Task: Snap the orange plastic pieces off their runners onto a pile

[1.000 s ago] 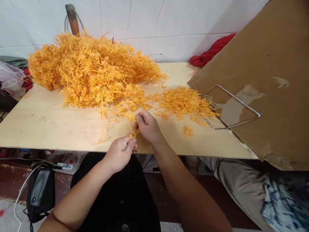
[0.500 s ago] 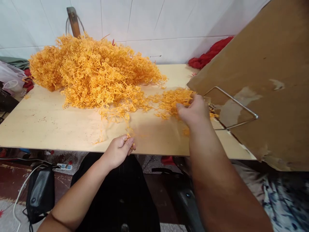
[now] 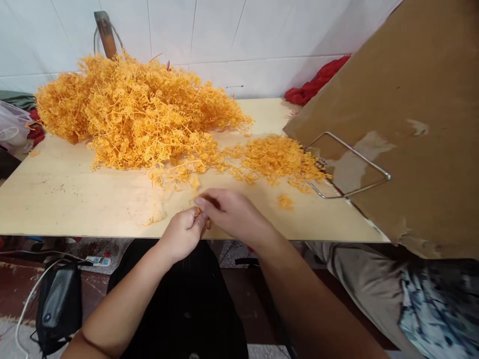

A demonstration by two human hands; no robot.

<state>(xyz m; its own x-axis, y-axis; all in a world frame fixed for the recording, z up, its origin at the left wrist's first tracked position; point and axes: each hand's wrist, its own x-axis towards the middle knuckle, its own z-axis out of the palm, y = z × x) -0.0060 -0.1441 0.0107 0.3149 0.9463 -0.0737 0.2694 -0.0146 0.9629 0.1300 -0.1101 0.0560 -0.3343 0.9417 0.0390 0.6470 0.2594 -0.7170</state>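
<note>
My left hand point(image 3: 183, 232) is near the table's front edge, its thumb and fingers pinched on a small orange plastic sprig point(image 3: 199, 211). Against those fingertips, from above and the right, comes my right hand point(image 3: 228, 212). Its fingers are curled together at the top of the same sprig and partly hide it. Beyond my hands lies a big tangled heap of orange plastic sprigs point(image 3: 145, 114). To its right spreads a smaller, flatter pile of short orange pieces point(image 3: 280, 157), with one loose orange tuft point(image 3: 285, 202) in front of it.
A large cardboard sheet point(image 3: 419, 129) leans over the right end of the pale table point(image 3: 93, 204), beside a bent metal wire frame point(image 3: 355, 149). Red material point(image 3: 318, 80) lies by the tiled wall. At the right, a person's patterned clothing point(image 3: 437, 309) shows.
My right hand has left the flat pile of orange pieces and come left and nearer, up to my left hand. My left hand stays in place with its sprig.
</note>
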